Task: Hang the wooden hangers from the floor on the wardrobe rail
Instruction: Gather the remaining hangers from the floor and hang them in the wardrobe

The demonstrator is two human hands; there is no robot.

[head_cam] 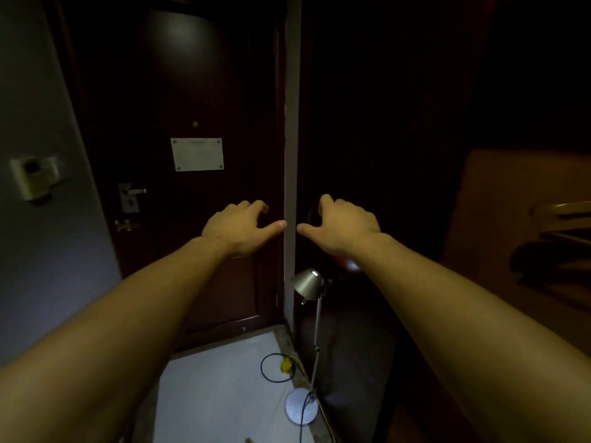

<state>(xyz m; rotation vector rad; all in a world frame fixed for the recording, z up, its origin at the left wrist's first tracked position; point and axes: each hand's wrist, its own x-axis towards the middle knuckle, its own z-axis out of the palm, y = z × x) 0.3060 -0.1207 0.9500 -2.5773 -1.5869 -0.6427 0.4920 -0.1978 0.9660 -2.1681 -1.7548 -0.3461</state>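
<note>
Far left, a white plastic switch box (35, 177) sat on the grey wall. Beside it stood the dark brown wooden door (179, 75), with its white rectangular notice plate (197, 154) and silver lever handle (131, 191). In front of that door was the left hand (238, 227), empty, fingers loosely curled and thumb spread toward the middle. A narrow grey wall edge (291, 123) split the view. Below it a silver cone-shaded floor lamp (307, 282) rose from the pale floor (217, 394), with a black cable loop (275, 367) just beside its stem. Then the right hand (343, 223), mirror of the other: nothing held, fingers slack, thumb out.

No hanger was in either hand, so the step in hand looked like reaching and finding. Done well, that meant looking down, taking one hanger by the neck just under its hook, and leaving the hook free to drop over the rail.

The wooden hangers were not plainly on show. A small brown tip (248, 440) at the bottom edge might have been one, cut off. A curved pale wooden bar (563, 207) at the far right could have been another, blurred and clipped. The wardrobe rail was lost in the blackness right of the grey edge. Whether the right fingertips touched the dark panel there could not be told.
</note>
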